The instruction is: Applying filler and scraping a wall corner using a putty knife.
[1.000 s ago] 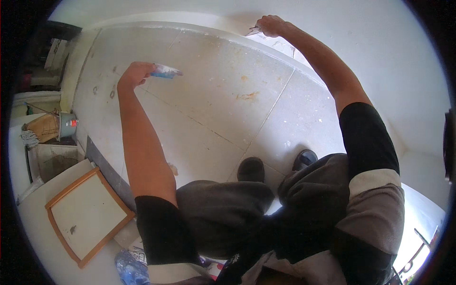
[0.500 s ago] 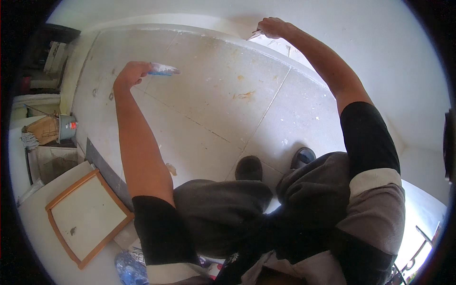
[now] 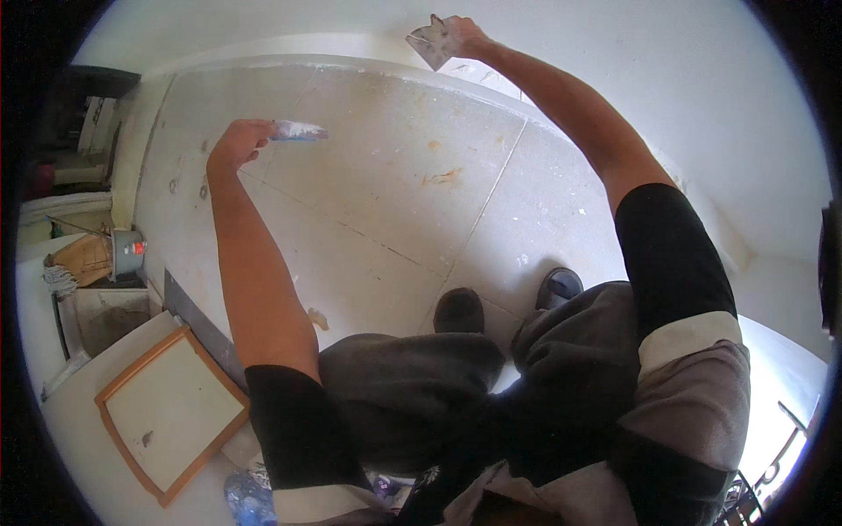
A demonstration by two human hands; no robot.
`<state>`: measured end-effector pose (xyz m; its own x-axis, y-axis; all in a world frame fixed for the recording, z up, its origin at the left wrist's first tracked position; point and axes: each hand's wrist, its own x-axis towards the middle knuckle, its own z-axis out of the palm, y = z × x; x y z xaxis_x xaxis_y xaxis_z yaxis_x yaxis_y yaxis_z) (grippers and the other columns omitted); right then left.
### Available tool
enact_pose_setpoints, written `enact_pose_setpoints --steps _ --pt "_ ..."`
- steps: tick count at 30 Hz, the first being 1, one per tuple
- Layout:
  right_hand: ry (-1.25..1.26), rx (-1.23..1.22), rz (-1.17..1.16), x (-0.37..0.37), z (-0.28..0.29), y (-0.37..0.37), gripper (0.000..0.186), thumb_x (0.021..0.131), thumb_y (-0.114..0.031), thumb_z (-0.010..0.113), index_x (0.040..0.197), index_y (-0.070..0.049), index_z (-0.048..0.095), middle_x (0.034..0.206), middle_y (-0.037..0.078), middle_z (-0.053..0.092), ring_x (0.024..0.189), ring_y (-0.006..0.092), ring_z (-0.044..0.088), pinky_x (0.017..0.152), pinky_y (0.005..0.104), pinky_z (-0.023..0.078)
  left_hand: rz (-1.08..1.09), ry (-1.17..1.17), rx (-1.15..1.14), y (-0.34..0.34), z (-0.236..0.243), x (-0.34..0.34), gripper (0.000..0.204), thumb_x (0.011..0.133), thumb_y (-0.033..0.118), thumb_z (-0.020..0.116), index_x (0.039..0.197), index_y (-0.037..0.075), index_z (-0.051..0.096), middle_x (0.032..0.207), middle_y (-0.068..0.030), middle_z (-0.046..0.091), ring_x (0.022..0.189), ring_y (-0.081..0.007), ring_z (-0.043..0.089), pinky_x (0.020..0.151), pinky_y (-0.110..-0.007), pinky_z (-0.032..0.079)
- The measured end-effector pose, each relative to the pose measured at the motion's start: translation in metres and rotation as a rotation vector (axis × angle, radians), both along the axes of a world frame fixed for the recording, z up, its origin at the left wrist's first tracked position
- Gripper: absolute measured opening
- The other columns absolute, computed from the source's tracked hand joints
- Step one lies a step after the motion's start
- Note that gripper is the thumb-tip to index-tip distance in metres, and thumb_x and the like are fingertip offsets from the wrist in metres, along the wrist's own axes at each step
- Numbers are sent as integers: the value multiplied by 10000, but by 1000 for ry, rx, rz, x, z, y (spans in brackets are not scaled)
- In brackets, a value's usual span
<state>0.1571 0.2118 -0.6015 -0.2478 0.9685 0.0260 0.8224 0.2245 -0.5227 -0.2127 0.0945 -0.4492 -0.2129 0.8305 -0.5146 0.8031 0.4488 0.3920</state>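
My left hand (image 3: 239,144) is closed round one end of a flat tool (image 3: 300,131), blue along its lower side and smeared with white paste. It is held out over the tiled floor, and its exact kind does not show. Up by the far wall, my right hand (image 3: 468,37) grips a scraper (image 3: 431,44) with a wide pale blade. Dark smears and a jagged patch of paste mark that blade, whose face turns toward me. The handle is mostly covered by my fingers. Whether the blade touches the white wall (image 3: 561,31) I cannot tell.
Pale floor tiles (image 3: 368,184) carry brown stains and white specks. On the left stand a grey bucket (image 3: 128,252), a mop (image 3: 60,279) and a wood-framed panel (image 3: 175,412). My dark shoes (image 3: 459,310) are below me. A blue plastic bag (image 3: 249,498) lies lower left.
My right hand has moved left and slightly up along the wall, and the scraper's blade has turned from edge-on to show its face. My left hand has barely shifted.
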Motion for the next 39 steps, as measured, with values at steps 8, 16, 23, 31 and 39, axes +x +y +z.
enact_pose_setpoints --steps 8,16,23,31,39 --pt "79 -176 -111 -22 -22 18 357 717 -282 609 953 -14 612 897 202 623 869 302 614 747 368 502 53 -11 71 -24 5 -3 254 754 286 601 882 71 644 742 12 511 685 -100 419 613 -244 356" --pt "-80 -133 -131 -6 -13 21 269 762 -194 571 933 10 602 841 188 630 738 291 633 659 383 518 33 5 21 -10 -6 -11 332 761 312 602 983 66 629 872 -8 571 799 -120 466 662 -269 388" --pt "-123 -73 3 15 -6 18 484 701 -413 566 1037 -64 567 958 211 590 880 381 571 766 447 479 4 13 -5 -1 -8 1 357 755 309 607 1005 55 619 880 -15 565 808 -132 468 678 -272 390" --pt "-302 6 149 22 -2 23 542 689 -453 580 1100 -102 546 978 208 585 904 389 560 768 476 464 -5 8 -52 0 -10 -2 290 775 297 623 989 101 623 835 26 543 783 -111 443 719 -289 364" --pt "-303 -63 207 -1 -10 26 497 774 -414 520 1166 -109 504 1017 222 565 924 391 553 775 462 466 11 3 -41 4 -10 5 291 777 286 625 1005 105 617 864 22 548 804 -112 442 730 -290 361"
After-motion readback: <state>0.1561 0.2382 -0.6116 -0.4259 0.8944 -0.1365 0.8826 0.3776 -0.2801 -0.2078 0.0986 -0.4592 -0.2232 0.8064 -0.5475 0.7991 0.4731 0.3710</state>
